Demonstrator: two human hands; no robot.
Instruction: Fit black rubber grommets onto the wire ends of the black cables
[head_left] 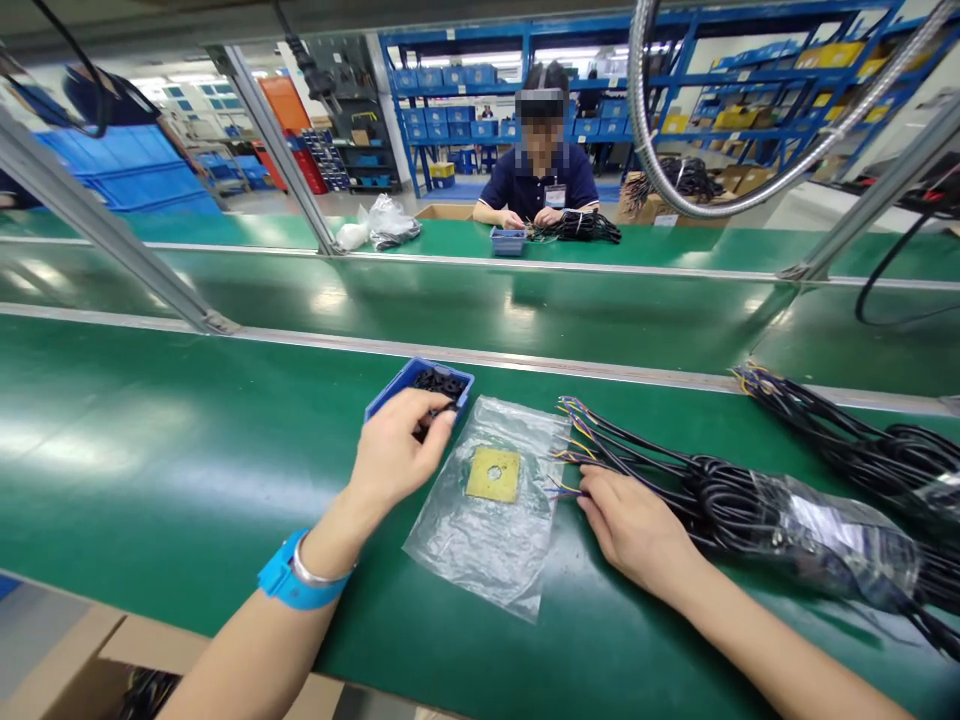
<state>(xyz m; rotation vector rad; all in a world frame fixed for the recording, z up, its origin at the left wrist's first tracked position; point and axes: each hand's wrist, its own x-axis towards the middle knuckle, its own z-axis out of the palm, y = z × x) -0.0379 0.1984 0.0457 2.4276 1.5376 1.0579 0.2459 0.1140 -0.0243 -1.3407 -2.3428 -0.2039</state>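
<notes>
My left hand [401, 445] is at the front edge of a blue bin [390, 385] that holds small black parts [439, 382]. Its thumb and index finger pinch a small black part [451, 408]. My right hand [630, 515] has its fingers closed at the stripped, coloured wire ends of a black cable [600, 462]. That cable belongs to a bundle [720, 495] partly wrapped in clear plastic. Between my hands lies a clear plastic bag [480, 545] with a yellow square [493, 474] that has a round hole in its middle.
A second black cable bundle [847, 430] lies at the right. Metal posts [277, 150] and a rail [450, 355] stand beyond the green table [187, 450]. Across, a person [540, 170] handles cables beside a blue bin [508, 243]. A metal hose [675, 195] hangs above. An open carton sits below the table edge.
</notes>
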